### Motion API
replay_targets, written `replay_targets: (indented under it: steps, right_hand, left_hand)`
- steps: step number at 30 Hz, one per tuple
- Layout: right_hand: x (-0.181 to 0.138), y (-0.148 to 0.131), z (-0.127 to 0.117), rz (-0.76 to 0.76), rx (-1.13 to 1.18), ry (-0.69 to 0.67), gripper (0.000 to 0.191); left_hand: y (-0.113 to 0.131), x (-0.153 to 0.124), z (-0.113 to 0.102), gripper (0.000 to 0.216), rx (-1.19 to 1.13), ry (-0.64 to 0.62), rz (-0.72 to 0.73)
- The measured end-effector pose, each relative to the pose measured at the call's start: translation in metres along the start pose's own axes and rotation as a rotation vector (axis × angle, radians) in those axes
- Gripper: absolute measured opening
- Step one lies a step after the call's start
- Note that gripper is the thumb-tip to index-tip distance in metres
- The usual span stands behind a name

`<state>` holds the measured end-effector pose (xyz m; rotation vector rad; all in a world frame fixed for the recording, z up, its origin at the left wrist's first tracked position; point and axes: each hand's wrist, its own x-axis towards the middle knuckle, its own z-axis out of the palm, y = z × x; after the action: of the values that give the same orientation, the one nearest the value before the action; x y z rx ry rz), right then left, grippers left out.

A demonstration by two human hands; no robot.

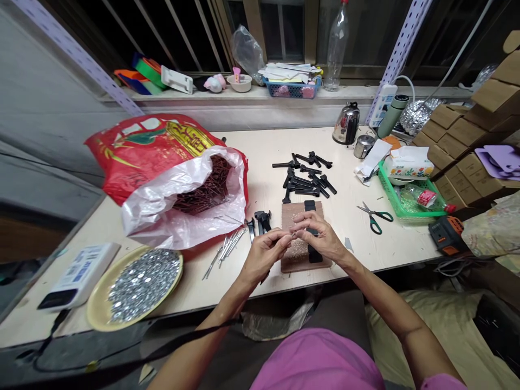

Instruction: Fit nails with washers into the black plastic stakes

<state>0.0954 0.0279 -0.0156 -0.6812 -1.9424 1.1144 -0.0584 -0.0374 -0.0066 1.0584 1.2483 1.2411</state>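
My left hand (264, 254) and my right hand (317, 235) meet above a brown board (300, 264) at the table's front. Their fingertips pinch something small and thin, apparently metal, (293, 234), too small to name. The board is dotted with tiny shiny bits, and a black strip (313, 253) lies across it, partly hidden under my right hand. Black T-shaped plastic parts (306, 179) lie in a loose heap beyond the board. Left of my left hand are a black clamp-like part (263, 220) and several thin metal rods (227, 250).
A red sack with a white liner (150, 146) holds dark reddish nails. A plate (97, 303) of silver pieces stands front left. Scissors (376, 216), a green basket (410, 200) and stacked cardboard boxes (459, 146) lie right; a kettle (346, 123) stands behind.
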Motion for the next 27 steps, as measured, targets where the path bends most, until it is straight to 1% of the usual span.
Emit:
replay_targets:
  steps: [6, 10, 14, 17, 20, 21, 23, 25, 27]
  right_hand:
    - [-0.001, 0.001, 0.005, 0.031, -0.015, 0.044, 0.038]
    - [-0.003, 0.002, 0.007, 0.02, -0.011, 0.064, 0.034]
    - [-0.003, 0.003, 0.009, 0.037, -0.031, 0.105, 0.037]
    - [-0.004, 0.003, 0.011, 0.071, -0.028, 0.178, 0.041]
    - [-0.008, 0.004, 0.015, 0.161, 0.034, 0.268, 0.041]
    - [-0.01, 0.005, 0.018, 0.199, 0.08, 0.264, 0.04]
    - [-0.013, 0.007, 0.024, 0.258, 0.193, 0.207, 0.037]
    - [-0.015, 0.009, 0.03, 0.284, 0.281, 0.154, 0.037]
    - [-0.015, 0.008, 0.036, 0.283, 0.335, 0.156, 0.036]
  left_hand:
    - [0.001, -0.001, 0.002, 0.034, 0.047, 0.0, 0.02]
    - [0.002, -0.001, 0.0, 0.035, 0.026, -0.004, 0.006]
    - [0.0, -0.002, 0.0, 0.029, 0.094, 0.001, 0.065]
    - [-0.001, -0.001, 0.002, 0.026, 0.081, 0.001, 0.065]
    - [-0.002, 0.003, 0.004, 0.027, -0.044, 0.041, 0.03]
    - [-0.003, 0.005, 0.004, 0.028, -0.097, 0.073, 0.034]
    - [-0.004, 0.009, 0.006, 0.028, -0.187, 0.142, 0.056]
    - [-0.004, 0.012, 0.008, 0.028, -0.243, 0.185, 0.061]
    - [-0.003, 0.012, 0.011, 0.029, -0.271, 0.198, 0.056]
